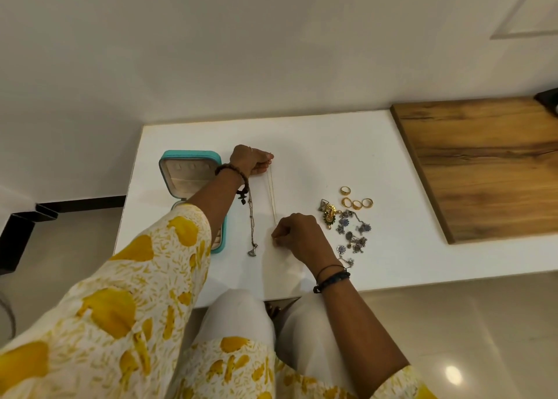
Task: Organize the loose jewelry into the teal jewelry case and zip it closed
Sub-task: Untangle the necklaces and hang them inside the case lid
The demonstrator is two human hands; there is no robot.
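Head view: looking down over the person's lap at a white table (347,157), both arms reaching forward over it
Left hand (252,160): stretched to the far side of the table, just right of the case lid, fingers pinched shut on the far end of a thin pale chain (272,196)
Right hand (297,232): nearer the front edge, fingers curled and pinched on the near end of the same chain
Thin pale chain: pulled into a straight line between the two hands, running from far to near over the white surface; whether it touches the table I cannot tell
Teal jewelry case (188,176): lies open at the left of the table, beige lining showing in the lid; the left forearm and its yellow-patterned sleeve (145,277) cross over the near half, so its compartments are mostly hidden
Dark necklace (251,226): lies on the table between the case and the stretched chain, a small pendant at its near end
Gold rings (356,200): four, loose on the table, to the right of the right hand and farther back
Gold pendant (329,214): just right of the right hand, beside the rings
Silver and blue jewelry (351,235): a tangled cluster near the right wrist, on its right side
Wooden board (483,163): at the right, well apart from the jewelry
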